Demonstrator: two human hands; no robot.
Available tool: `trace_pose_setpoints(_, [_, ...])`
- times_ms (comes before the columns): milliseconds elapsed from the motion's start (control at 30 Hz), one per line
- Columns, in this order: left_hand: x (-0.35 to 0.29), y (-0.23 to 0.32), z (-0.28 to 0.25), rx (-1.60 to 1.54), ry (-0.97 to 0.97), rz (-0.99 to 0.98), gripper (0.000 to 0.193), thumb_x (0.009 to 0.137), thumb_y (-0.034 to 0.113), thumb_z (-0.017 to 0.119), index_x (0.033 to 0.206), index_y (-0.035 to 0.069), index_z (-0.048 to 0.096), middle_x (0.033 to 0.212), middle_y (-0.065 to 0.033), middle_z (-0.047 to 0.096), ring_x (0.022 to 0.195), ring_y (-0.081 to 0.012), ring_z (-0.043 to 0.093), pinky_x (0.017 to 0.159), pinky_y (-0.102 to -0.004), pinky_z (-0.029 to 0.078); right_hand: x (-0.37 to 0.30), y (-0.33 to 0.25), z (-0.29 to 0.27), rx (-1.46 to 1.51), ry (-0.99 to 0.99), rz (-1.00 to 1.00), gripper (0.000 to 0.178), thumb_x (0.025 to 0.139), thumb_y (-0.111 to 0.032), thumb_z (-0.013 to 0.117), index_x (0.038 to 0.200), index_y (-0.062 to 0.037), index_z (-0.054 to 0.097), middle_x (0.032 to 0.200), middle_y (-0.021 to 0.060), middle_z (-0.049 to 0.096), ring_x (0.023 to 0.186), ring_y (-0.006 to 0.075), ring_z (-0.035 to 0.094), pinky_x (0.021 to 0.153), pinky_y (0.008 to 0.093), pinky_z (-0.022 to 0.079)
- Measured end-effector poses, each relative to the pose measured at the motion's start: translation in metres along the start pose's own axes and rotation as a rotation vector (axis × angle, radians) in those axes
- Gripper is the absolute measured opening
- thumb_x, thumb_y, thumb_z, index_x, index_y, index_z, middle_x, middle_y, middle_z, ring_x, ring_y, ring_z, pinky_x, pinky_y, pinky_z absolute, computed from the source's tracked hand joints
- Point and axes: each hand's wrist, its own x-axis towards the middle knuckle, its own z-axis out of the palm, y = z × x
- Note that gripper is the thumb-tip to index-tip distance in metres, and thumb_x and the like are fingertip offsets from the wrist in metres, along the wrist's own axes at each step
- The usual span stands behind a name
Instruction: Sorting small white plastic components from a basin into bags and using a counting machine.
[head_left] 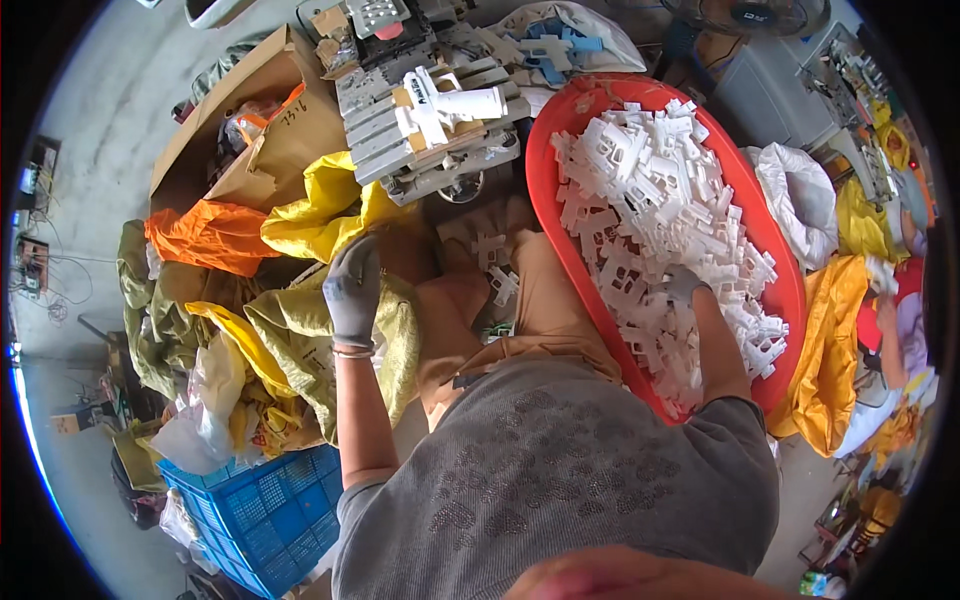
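Both my hands wear grey gloves. My left hand (352, 295) is raised over the rim of an olive woven sack (290, 335), near a yellow bag (330, 205). Its fingers are curled together, and anything inside them is hidden. My right hand (684, 284) reaches into a heap of white plastic toy-gun parts (640, 170), touching the pieces. Its fingertips are partly lost among them. The heap fills a long red tub (545, 165) at my right. On a slatted metal machine bed (365, 125) ahead sits a white toy gun (450, 103) with dark print.
An open cardboard box (255, 165) and an orange bag (210, 240) lie at the left, above a blue crate (255, 520). Light blue toy-gun parts (550, 50) rest in a white sack beyond. Yellow-orange sacks (825, 350) and another person's arm (888, 340) are at far right.
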Motion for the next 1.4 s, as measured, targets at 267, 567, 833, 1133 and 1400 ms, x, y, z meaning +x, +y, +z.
trace_pose_setpoints(267, [0.058, 0.025, -0.006, -0.058, 0.045, 0.132, 0.020, 0.085, 0.008, 0.058, 0.102, 0.003, 0.065, 0.104, -0.0151, 0.065, 0.099, -0.0279, 0.062, 0.087, -0.0338, 0.047, -0.033, -0.002, -0.005, 0.616, 0.197, 0.270, 0.019, 0.085, -0.024, 0.061, 0.094, -0.0083, 0.056, 0.072, 0.0020, 0.054, 0.058, 0.0109, 0.054, 0.043, 0.0266, 0.040])
trace_pose_setpoints(567, [0.125, 0.030, 0.013, -0.048, -0.048, 0.203, 0.026, 0.083, 0.017, 0.063, 0.107, 0.005, 0.063, 0.101, -0.0137, 0.066, 0.092, -0.0294, 0.063, 0.080, -0.0346, 0.049, -0.046, -0.044, -0.029, 0.987, 0.393, 0.087, 0.021, 0.089, -0.005, 0.054, 0.110, -0.0063, 0.056, 0.092, 0.0017, 0.057, 0.073, 0.0098, 0.054, 0.053, 0.0247, 0.045])
trace_pose_setpoints(833, [0.157, 0.028, 0.030, -0.170, -0.234, 0.195, 0.031, 0.079, 0.020, 0.069, 0.106, 0.006, 0.062, 0.091, -0.0141, 0.067, 0.084, -0.0243, 0.066, 0.072, -0.0320, 0.051, -0.047, -0.130, -0.113, 1.018, 0.625, -0.266, 0.023, 0.093, -0.015, 0.054, 0.114, -0.0043, 0.054, 0.104, -0.0003, 0.053, 0.083, 0.0069, 0.051, 0.076, 0.0225, 0.046])
trace_pose_setpoints(1133, [0.142, 0.037, 0.032, -0.184, -0.101, 0.165, 0.027, 0.078, 0.018, 0.070, 0.101, 0.004, 0.064, 0.092, -0.0119, 0.067, 0.085, -0.0221, 0.065, 0.075, -0.0309, 0.050, 0.018, -0.262, -0.188, 1.421, 0.514, -0.759, 0.025, 0.092, -0.005, 0.052, 0.117, -0.0039, 0.053, 0.102, 0.0057, 0.056, 0.083, 0.0130, 0.057, 0.074, 0.0241, 0.048])
trace_pose_setpoints(1400, [0.113, 0.051, 0.035, -0.044, 0.197, 0.240, 0.027, 0.072, 0.021, 0.074, 0.092, 0.005, 0.065, 0.090, -0.0108, 0.066, 0.085, -0.0289, 0.063, 0.077, -0.0346, 0.049, 0.034, -0.312, -0.200, 1.672, 0.559, -0.801, 0.021, 0.094, -0.012, 0.051, 0.114, -0.0044, 0.054, 0.103, 0.0075, 0.060, 0.084, 0.0132, 0.058, 0.075, 0.0252, 0.048])
